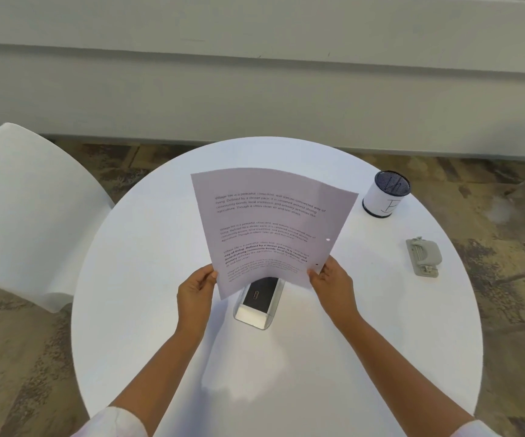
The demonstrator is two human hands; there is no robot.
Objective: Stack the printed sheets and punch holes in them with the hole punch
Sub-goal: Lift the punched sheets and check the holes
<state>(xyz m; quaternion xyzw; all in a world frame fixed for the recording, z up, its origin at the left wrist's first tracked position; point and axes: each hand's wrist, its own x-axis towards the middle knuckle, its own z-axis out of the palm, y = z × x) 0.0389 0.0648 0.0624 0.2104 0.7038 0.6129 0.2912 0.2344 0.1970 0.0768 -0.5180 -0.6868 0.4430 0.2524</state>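
The printed sheets (270, 228) are held up above the round white table (147, 279), text facing me, slightly bowed. Two punched holes show near their right edge. My left hand (195, 293) pinches the lower left corner and my right hand (333, 287) pinches the lower right corner. The grey hole punch (423, 256) lies on the table to the right, apart from both hands. I cannot tell how many sheets are in the stack.
A built-in power socket box (259, 302) sits in the tabletop under the sheets. A mesh pen cup (386, 198) with a white label stands at the back right. A white chair (24, 209) is at the left, a wall behind.
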